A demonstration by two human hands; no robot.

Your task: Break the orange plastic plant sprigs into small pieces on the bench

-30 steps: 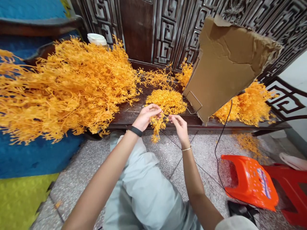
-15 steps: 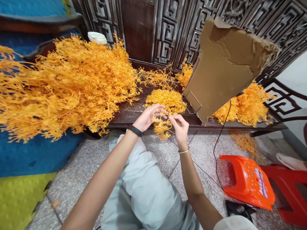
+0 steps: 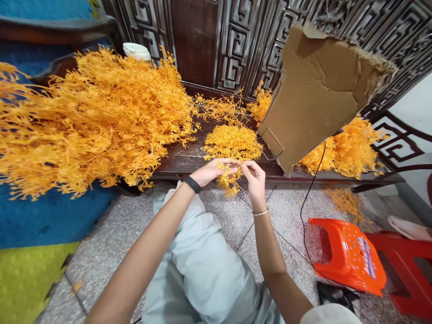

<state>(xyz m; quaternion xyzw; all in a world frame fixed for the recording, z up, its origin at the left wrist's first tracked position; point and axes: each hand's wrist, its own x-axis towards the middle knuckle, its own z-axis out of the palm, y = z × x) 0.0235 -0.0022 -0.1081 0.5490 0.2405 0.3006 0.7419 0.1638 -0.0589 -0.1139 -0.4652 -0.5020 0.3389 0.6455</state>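
Observation:
A small orange-yellow sprig of artificial foliage (image 3: 228, 184) hangs between my hands, just off the front edge of the dark wooden bench (image 3: 175, 167). My left hand (image 3: 216, 170), with a black band at the wrist, closes its fingertips on the sprig's upper part. From the other side my right hand (image 3: 254, 177) pinches the same sprig between thumb and finger, its fingertips almost touching the left ones. Right behind the hands a low clump of matching foliage (image 3: 232, 140) rests on the bench. The exact grip point is partly hidden by fingers.
A big heap of orange foliage (image 3: 101, 121) fills the bench's left side. A cardboard piece (image 3: 313, 94) leans at right, with more foliage (image 3: 354, 146) behind it. A black cable (image 3: 305, 202) hangs to the floor near an orange plastic stool (image 3: 354, 256). A white container (image 3: 137, 51) stands behind the heap.
My left hand has lowered and its fingers have come in to meet my right fingertips on the sprig. My right hand has barely moved.

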